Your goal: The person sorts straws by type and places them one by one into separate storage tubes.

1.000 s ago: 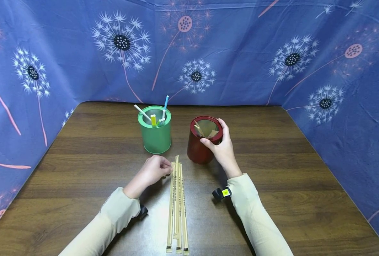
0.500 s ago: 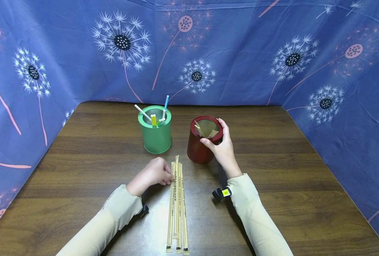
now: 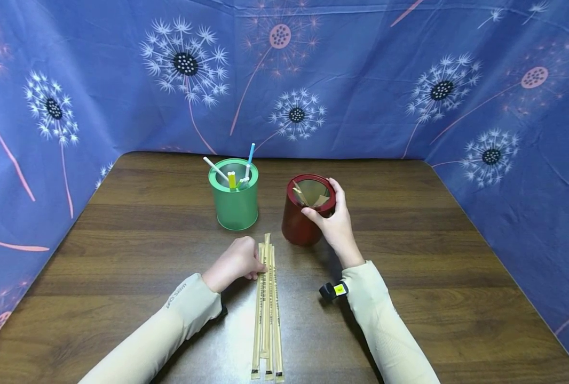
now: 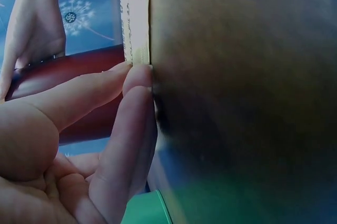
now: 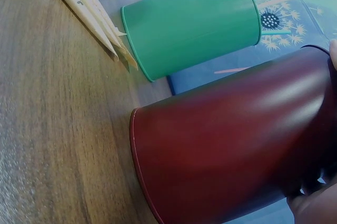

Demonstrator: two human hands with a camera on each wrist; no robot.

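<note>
Several long, slim tan paper packets with printed characters lie side by side on the table. My left hand is at the upper part of the leftmost packets. In the left wrist view its thumb and fingertips pinch a paper packet at the edge. To the right, my right hand holds the rim of a dark red can, thumb at the front and fingers at the far side. The can stands slightly tilted, with thin light-brown pieces visible inside. What the packets contain is hidden.
A green can with several white, blue and yellow pen-like sticks stands behind my left hand. The brown wooden table ends at a blue dandelion-print cloth at the back and sides.
My left hand has slid a little toward me and to the right, its fingertips now over the packets' left edge. The right hand and red can have stayed in place.
</note>
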